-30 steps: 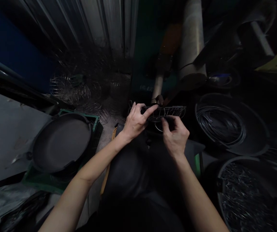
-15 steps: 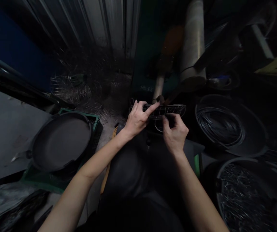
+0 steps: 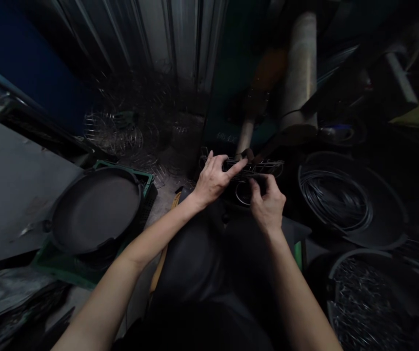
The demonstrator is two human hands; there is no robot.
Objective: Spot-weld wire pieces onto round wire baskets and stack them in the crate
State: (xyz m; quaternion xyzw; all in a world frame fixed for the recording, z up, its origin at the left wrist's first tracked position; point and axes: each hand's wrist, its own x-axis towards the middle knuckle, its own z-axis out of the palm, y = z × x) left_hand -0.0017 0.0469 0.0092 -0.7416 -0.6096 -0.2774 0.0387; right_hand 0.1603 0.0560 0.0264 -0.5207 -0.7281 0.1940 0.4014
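Observation:
A thin metal wire frame point(image 3: 273, 167) lies across the middle of the view, just below the tip of a machine's rod point(image 3: 245, 139). My left hand point(image 3: 212, 180) is closed on the left part of the wire frame, its index finger stretched toward the rod tip. My right hand point(image 3: 269, 202) pinches at the near side of the frame, thumb and fingers bent together. A small wire ring point(image 3: 243, 193) shows below the frame between the hands. The fingertips are dark and partly lost in shadow.
On the left a round black pan point(image 3: 97, 209) rests on a green crate point(image 3: 66, 270). At right, one basin point(image 3: 388, 204) holds coiled wire; a bucket point(image 3: 348, 258) below holds small metal pieces. A thick machine cylinder point(image 3: 300, 68) stands above. Wire rings point(image 3: 114, 134) lie in a pile back left.
The view has shifted slightly, so most things sit a little lower and to the right. Both hands remain at the wire frame, with the right fingers slightly changed in pose.

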